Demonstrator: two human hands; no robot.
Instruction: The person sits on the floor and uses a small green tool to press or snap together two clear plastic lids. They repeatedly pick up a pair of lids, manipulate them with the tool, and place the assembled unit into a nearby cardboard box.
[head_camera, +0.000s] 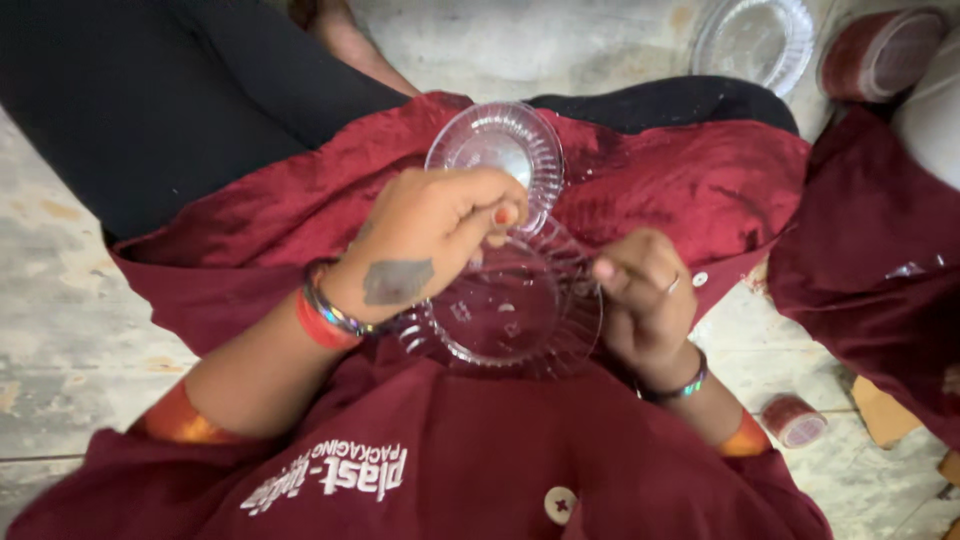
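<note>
Bangles (330, 312) ring the wrist of the left hand (425, 235), whose fingers are curled together, pinching the rim of a small clear ribbed plastic bowl (497, 150) held up on edge above the lap. Just below it, touching, lies a larger clear plastic dish (510, 320) resting on dark red cloth (680, 180). The right hand (645, 290) is closed, its fingers pinching the dish's right rim. Farther right on the floor (60, 300), another clear dish (752, 40) and a tape roll (795, 420) lie well apart.
</note>
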